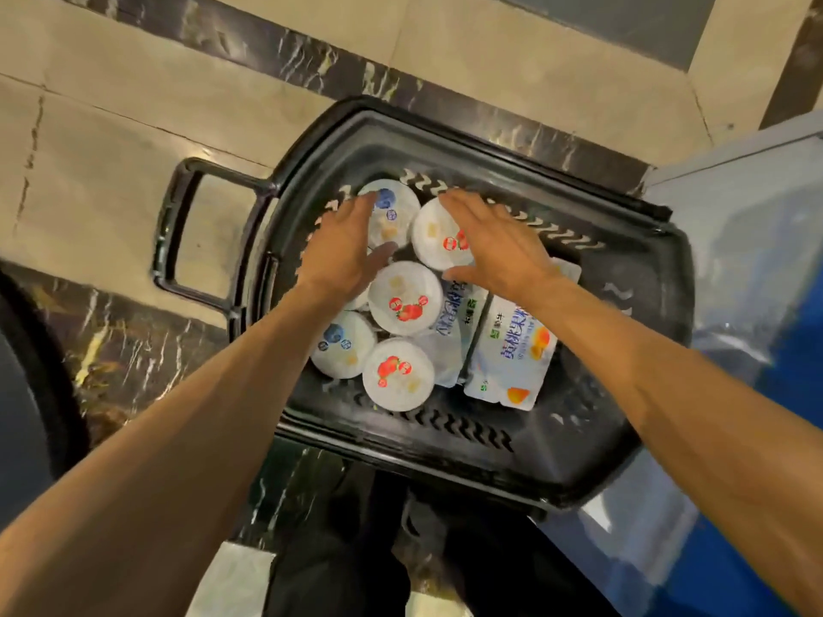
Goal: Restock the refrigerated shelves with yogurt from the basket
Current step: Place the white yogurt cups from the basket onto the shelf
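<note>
Yogurt filled the left and middle of the basket [445, 460]: round cups stood lids up, and flat packs, among them a peach pack [512, 349], lay along their right. The two cups nearest the basket's far edge mattered most, a blueberry cup [396, 216] toward the far left corner and a strawberry cup [434, 249] just beside it on the right. The left hand [343, 247] lay spread over the blueberry cup's left rim, fingers straight and holding nothing. The right hand [494, 242] lay equally wide over the strawberry cup's right rim, thumb splayed toward the near edge. Whether either palm touched a lid could not be told through the blur. Each cup thus sat directly under its own hand, its axis upright, so a grasp would probably close downward round the rim. The basket rested on a marble floor [111, 104], a blue cabinet [757, 260] beside its right edge.
</note>
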